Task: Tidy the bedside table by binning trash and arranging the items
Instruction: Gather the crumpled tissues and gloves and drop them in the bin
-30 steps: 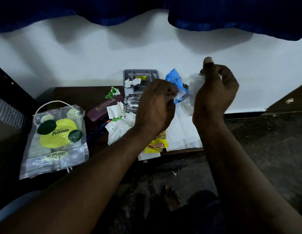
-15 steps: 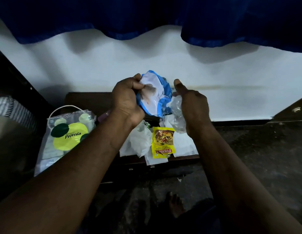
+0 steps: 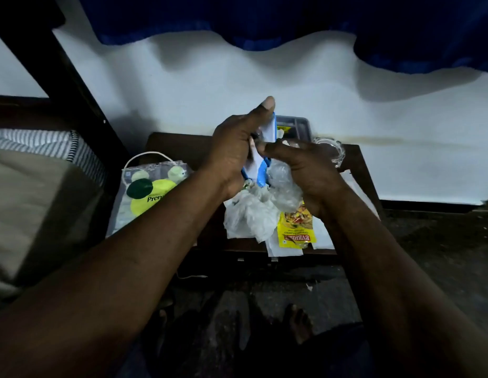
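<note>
Hovering above the dark wooden bedside table (image 3: 180,151), the left hand (image 3: 232,156) grips the crumpled blue-and-white plastic wrapper (image 3: 260,170), thumb now straightened upward — the right hand (image 3: 311,170), clutching crumpled clear plastic film (image 3: 285,184), has closed in and touches the wrapper.

Tray (image 3: 297,124) sits at the back of the surface (image 3: 177,143), dish (image 3: 331,151) just right of it, sachet (image 3: 296,230) on the front edge, bag (image 3: 144,197) far left.

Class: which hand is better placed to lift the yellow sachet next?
Probably right: the right hand sits above the yellow sachet, though gripping clear plastic; the left hand, gripping the blue wrapper, is farther.
</note>
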The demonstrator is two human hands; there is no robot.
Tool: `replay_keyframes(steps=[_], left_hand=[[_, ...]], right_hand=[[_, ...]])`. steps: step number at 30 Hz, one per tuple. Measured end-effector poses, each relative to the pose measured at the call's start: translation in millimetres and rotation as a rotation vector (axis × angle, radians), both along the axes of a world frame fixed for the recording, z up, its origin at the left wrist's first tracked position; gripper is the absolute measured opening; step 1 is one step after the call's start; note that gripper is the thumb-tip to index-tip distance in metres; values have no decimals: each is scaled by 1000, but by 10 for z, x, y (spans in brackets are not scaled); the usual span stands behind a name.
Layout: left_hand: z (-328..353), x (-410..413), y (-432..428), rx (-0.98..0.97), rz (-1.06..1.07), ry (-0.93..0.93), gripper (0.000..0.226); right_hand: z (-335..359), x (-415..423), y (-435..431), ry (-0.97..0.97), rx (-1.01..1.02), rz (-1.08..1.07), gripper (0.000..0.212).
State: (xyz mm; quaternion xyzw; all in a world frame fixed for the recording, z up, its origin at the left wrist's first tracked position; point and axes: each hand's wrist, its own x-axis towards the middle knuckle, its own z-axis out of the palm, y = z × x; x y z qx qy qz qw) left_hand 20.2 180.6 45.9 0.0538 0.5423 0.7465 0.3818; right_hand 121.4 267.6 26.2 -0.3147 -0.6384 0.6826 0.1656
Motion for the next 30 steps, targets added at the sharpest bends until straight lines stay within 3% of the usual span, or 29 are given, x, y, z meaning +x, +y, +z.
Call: replay_keyframes(steps=[3, 5, 7, 9, 11, 14, 17, 22, 26, 30], left_hand=[[-88, -3, -65, -333, 69, 699, 48], [-137, -37, -107, -527, 122, 962, 53], [-144, -73, -176, -518, 60, 864, 51], [-205, -120, -244, -389, -38, 558, 52], [-269, -187, -310, -354, -53, 379, 64], [-311, -285, -413, -388, 68, 387, 64], [-289, -427, -569, -379, 215, 397, 47], [-333, -791, -981, -397, 232, 599, 9], [-422, -950, -1269, -659, -17, 917, 19], [-495, -988, -1334, -871, -170, 1118, 7]], right_hand=[[3, -82, -114, 3, 180, -38, 31], [2, -141, -181, 21, 229, -67, 26], [5, -197, -253, 52, 259, -66, 20], [-16, -252, -329, 62, 309, -27, 17], [-51, -319, -420, 58, 368, 3, 17], [-70, -401, -523, 55, 384, 19, 9], [-63, -466, -589, 90, 337, 16, 10], [-121, -558, -627, 22, 343, 9, 17], [-234, -657, -684, -102, 448, 71, 15], [-284, -758, -832, -233, 535, 194, 17]])
